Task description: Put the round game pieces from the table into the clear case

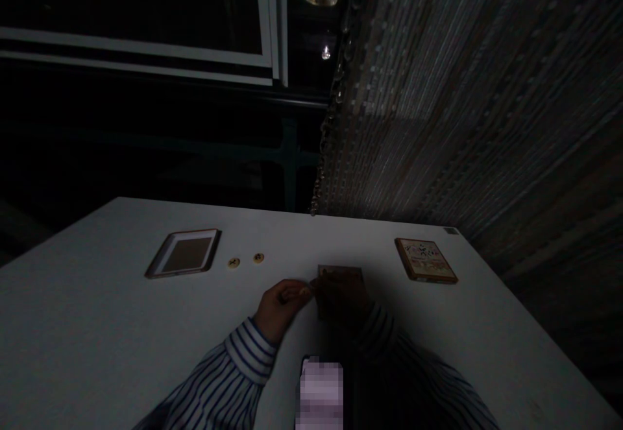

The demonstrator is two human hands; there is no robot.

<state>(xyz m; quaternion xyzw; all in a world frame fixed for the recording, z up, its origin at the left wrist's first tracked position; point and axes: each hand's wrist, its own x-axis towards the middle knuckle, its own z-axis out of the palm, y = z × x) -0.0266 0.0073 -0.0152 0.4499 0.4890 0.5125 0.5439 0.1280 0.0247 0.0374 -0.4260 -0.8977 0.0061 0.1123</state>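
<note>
My left hand (282, 305) rests on the white table (97, 326) with its fingers curled in a pinch, a small pale round piece at the fingertips. My right hand (343, 300) lies in deep shadow on a dark square board (339, 274); its fingers are too dark to read. Two small round pale tokens (233, 262) (258, 259) lie left of the board. A shallow square tray with a white rim (183, 253) sits further left. Both sleeves are striped.
A square box with a printed lid (426, 260) lies at the right of the table. A beaded curtain (462, 93) hangs behind the table's right side. A dark window with a white frame (263, 21) fills the back left. The room is dim.
</note>
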